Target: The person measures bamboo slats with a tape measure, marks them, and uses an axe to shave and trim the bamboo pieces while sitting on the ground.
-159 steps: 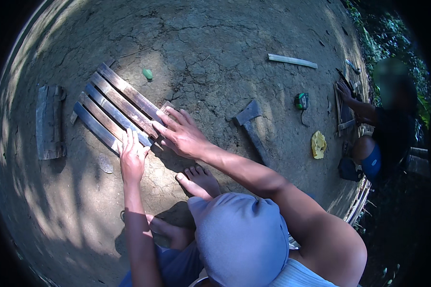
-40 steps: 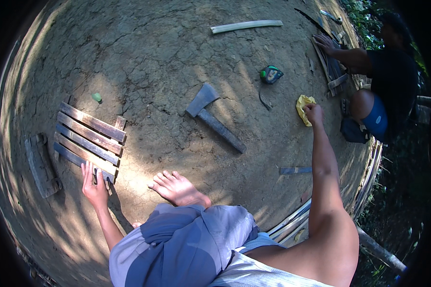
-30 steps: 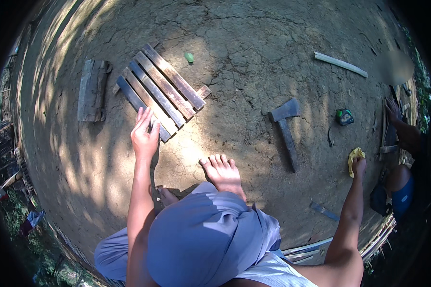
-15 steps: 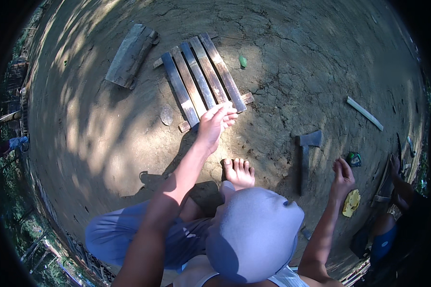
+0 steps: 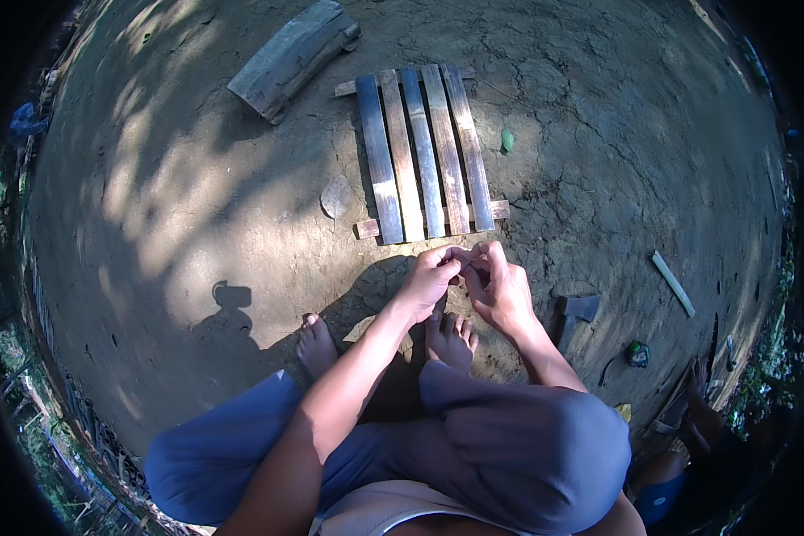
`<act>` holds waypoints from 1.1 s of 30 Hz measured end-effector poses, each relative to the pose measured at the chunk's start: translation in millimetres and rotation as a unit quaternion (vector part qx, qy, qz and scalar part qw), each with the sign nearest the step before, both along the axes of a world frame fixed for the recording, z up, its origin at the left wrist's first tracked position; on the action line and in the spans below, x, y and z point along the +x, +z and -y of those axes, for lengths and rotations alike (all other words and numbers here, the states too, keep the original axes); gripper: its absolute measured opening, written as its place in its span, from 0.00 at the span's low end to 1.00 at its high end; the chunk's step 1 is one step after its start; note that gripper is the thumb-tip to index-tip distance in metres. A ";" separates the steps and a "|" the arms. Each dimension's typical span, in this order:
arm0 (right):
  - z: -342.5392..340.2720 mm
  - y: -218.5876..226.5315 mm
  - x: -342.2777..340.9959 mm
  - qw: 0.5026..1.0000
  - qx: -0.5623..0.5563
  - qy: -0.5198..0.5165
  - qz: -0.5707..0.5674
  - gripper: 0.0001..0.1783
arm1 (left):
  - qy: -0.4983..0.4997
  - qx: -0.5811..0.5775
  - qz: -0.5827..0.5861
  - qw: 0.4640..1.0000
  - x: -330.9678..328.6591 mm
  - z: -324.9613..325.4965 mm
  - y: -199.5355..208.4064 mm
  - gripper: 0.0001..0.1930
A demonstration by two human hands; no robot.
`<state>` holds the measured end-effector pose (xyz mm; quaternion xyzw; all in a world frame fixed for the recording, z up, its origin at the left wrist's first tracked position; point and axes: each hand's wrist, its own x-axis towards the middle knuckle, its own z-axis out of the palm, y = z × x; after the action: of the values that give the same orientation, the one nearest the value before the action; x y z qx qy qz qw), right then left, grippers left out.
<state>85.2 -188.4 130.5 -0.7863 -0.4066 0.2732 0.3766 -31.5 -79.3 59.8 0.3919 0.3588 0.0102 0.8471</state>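
My left hand point(image 5: 432, 284) and my right hand point(image 5: 503, 293) meet in front of my feet, fingertips pinched together. Whatever small thing they may hold between them is too small to make out. Just beyond my fingers lies a rack of several flat wooden slats point(image 5: 425, 152), side by side with narrow gaps. The slats rest across two crosspieces, the near one point(image 5: 367, 230) sticking out at both sides. Neither hand touches the rack.
A split log point(image 5: 295, 61) lies at the far left. To my right are an axe point(image 5: 581, 308), a pale stick point(image 5: 673, 284), a small dark-green object point(image 5: 637, 355) and a partly hidden yellow piece point(image 5: 623, 412). Another person point(image 5: 706, 420) sits at the right edge.
My right hand has come from beside the yellow piece at the right to meet my left hand. My left hand has drawn back from over the rack's near end. The view has shifted.
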 end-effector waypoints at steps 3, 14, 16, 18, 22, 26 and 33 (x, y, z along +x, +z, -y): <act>-6.8 -15.9 -3.8 0.996 -0.027 0.080 -0.022 0.20 | -0.100 0.084 -0.073 0.989 -21.7 -15.3 -10.9 0.09; -76.3 -61.6 2.5 0.960 0.031 0.220 0.171 0.30 | 0.012 0.167 -0.162 0.973 -78.8 -65.7 -10.5 0.06; -81.5 -83.4 17.0 0.946 0.054 0.230 0.222 0.33 | 0.069 0.166 -0.161 0.971 -76.7 -71.1 -14.2 0.06; -85.9 -98.8 24.3 0.941 0.064 0.241 0.228 0.34 | 0.086 0.187 -0.161 0.965 -76.4 -74.9 -17.0 0.07; -83.6 -110.3 25.1 0.939 0.073 0.242 0.233 0.35 | 0.126 0.143 -0.146 0.971 -64.7 -81.7 -16.6 0.08; -82.3 -114.6 25.0 0.938 0.073 0.246 0.232 0.35 | 0.115 0.170 -0.138 0.969 -55.5 -88.4 -27.0 0.08; -85.9 -108.1 27.9 0.951 0.068 0.236 0.190 0.34 | 0.057 0.405 -0.118 0.905 -37.6 -93.7 -30.7 0.13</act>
<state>113.1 -102.5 22.4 -0.6775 -0.6623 0.1717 0.2699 -69.1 14.4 29.1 0.6784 0.4431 0.1566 0.5648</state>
